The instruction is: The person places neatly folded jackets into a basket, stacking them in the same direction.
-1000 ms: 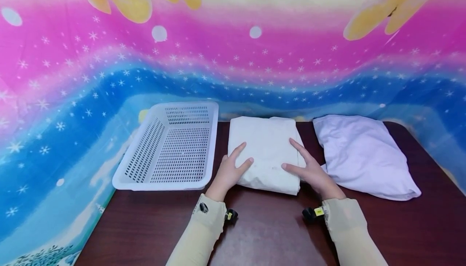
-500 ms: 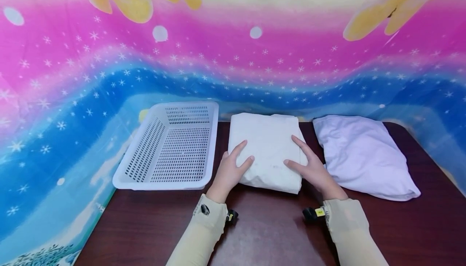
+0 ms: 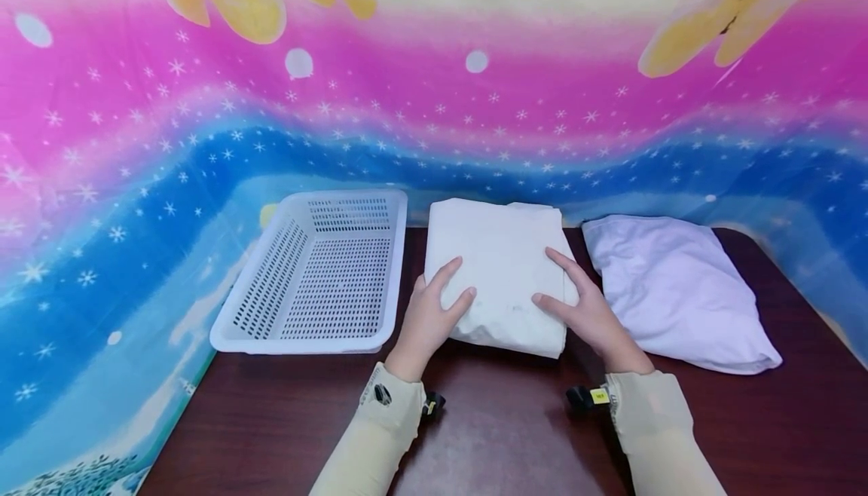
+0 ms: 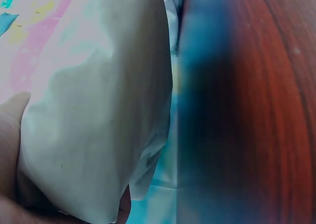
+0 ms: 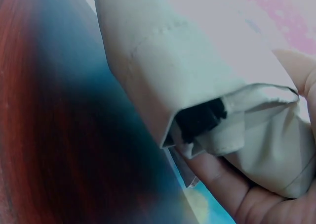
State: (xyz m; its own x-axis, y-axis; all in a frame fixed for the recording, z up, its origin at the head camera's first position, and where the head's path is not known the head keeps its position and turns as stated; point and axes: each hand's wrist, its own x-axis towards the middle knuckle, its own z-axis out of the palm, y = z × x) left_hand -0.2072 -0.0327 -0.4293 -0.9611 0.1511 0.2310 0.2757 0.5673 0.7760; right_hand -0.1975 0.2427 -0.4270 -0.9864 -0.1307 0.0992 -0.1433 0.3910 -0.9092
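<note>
Between both hands in the head view is a folded white cloth bundle. The left hand grips its left side, thumb and a finger on top. On its right side the right hand grips likewise. In the left wrist view the bundle fills the middle, with fingertips showing under its edge. The right wrist view shows fingers curled beneath the bundle, whose folded end has a dark opening. The fingers' undersides are hidden in the head view.
A white perforated basket stands on the dark wooden table left of the bundle. Right of it lies a pale lilac cloth item. A colourful printed backdrop hangs behind the table.
The bundle's far edge appears higher in the head view, and the bundle looks slightly larger and shifted a little right. Both hands have moved slightly with it, keeping their grip.
</note>
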